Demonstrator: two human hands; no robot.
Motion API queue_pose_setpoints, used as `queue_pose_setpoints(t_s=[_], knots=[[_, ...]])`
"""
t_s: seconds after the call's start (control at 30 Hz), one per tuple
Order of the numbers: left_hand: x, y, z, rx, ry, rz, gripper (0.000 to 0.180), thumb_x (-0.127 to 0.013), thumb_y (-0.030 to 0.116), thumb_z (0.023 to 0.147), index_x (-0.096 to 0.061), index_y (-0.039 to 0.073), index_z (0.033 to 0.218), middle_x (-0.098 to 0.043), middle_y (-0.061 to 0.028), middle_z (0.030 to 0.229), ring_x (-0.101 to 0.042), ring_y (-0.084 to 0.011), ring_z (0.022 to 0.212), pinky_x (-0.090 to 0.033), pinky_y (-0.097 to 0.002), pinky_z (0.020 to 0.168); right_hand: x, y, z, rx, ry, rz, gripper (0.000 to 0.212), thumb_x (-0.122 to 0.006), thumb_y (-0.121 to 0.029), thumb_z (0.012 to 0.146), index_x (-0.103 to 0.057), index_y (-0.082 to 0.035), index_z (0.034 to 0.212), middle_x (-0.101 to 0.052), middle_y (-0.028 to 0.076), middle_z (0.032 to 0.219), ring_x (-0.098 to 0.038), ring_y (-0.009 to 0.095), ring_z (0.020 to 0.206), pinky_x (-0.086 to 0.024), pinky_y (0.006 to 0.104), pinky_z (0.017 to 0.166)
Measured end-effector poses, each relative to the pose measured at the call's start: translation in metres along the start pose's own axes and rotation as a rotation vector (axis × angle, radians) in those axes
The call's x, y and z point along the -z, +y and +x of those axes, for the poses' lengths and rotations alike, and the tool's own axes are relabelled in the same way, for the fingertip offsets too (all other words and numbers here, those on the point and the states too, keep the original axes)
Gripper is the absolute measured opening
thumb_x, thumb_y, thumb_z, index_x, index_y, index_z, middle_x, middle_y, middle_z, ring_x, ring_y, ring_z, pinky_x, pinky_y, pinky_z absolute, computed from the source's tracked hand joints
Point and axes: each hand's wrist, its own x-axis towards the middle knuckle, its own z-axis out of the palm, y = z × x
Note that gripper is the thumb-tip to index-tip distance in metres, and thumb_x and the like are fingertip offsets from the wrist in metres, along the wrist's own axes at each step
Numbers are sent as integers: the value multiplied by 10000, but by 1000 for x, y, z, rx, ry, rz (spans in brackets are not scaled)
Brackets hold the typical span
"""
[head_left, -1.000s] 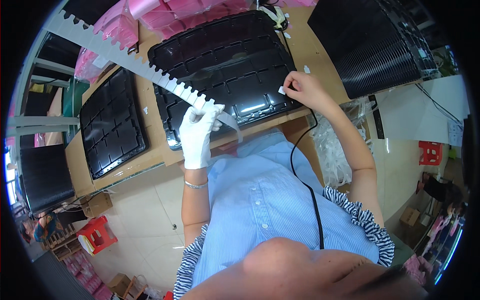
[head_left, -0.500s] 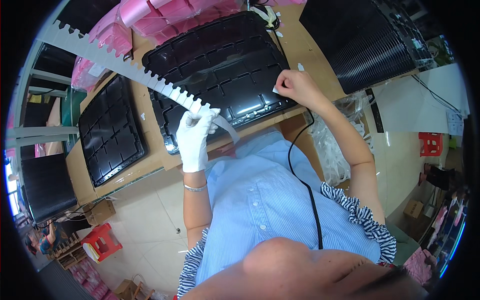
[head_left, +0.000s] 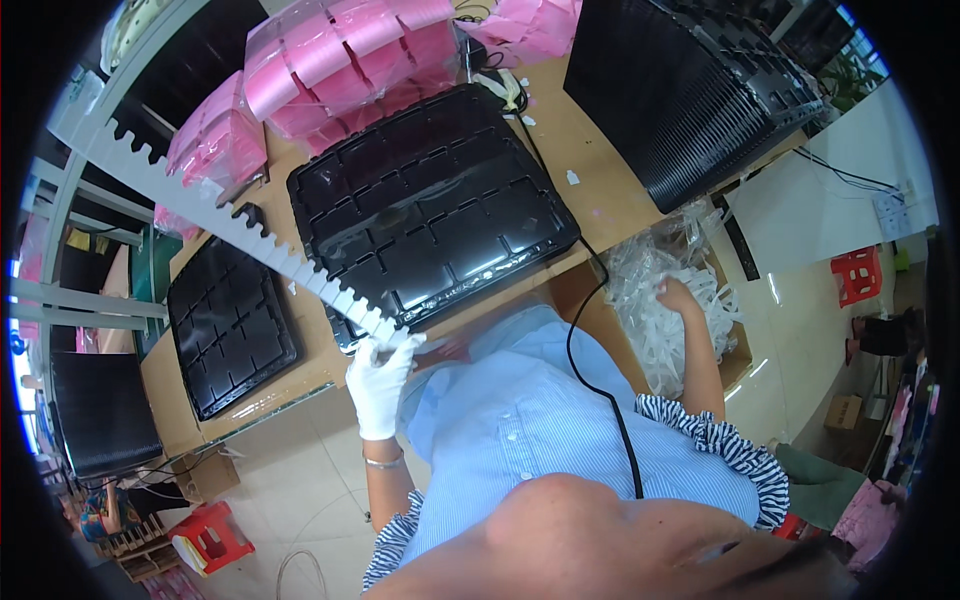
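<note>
My left hand (head_left: 378,385), in a white glove, pinches the lower end of a long white strip (head_left: 235,232) with a row of notches along one edge. From my fingers the strip slants up and away to the far left, passing above the table. A large black moulded plastic tray (head_left: 455,235) lies in front of me, just beyond this hand. My bare right hand (head_left: 680,298) is over a cardboard box of tangled clear plastic strips (head_left: 655,335) at the right. Its fingers look curled; whether anything is between them is too small to make out.
Another black tray (head_left: 235,325) lies at the left of the cardboard-covered table (head_left: 605,150). A tall stack of black trays (head_left: 690,110) stands at the far right, and pink wrapped bundles (head_left: 350,65) sit at the back. A black cable (head_left: 578,330) runs down across my front.
My right hand has moved from the large tray's near edge right and down to the box of plastic strips. My left hand still grips the notched strip; the loose tail beside it no longer shows.
</note>
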Motion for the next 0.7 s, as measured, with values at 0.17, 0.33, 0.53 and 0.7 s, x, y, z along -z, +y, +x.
queue_pose_setpoints(t_s=[0.17,0.33,0.53,0.7], knots=[[41,-1,-20,-158,-261,523,404,-796,292,730,-668,6,986,-699,-150,909,-675,-217,793,-533,-319,743,43,-32,-24,138,-82,-214,371,-636,-271,795,-669,-29,1075,-674,213,1018,-642,331,991,-490,422,880],[141,7,-3,4,13,1046,422,-746,338,743,-686,23,1017,-679,-196,976,-662,-334,911,-517,-392,813,251,-198,-65,781,-438,685,219,-643,-159,862,-684,-12,1020,-705,97,959,-663,164,828,-516,286,741],[134,66,104,-433,391,772,243,-623,279,884,-676,57,969,-677,-147,938,-644,-331,873,-507,-378,765,332,-381,41,1364,456,700,116,-655,-94,854,-655,1,919,-681,75,930,-644,169,836,-503,281,744],[34,110,179,-379,6,667,174,-625,253,867,-683,99,925,-673,-113,871,-649,-306,863,-506,-382,758,352,-491,159,1291,1224,139,239,-684,-129,729,-598,-49,937,-604,91,960,-596,286,927,-493,383,808]])
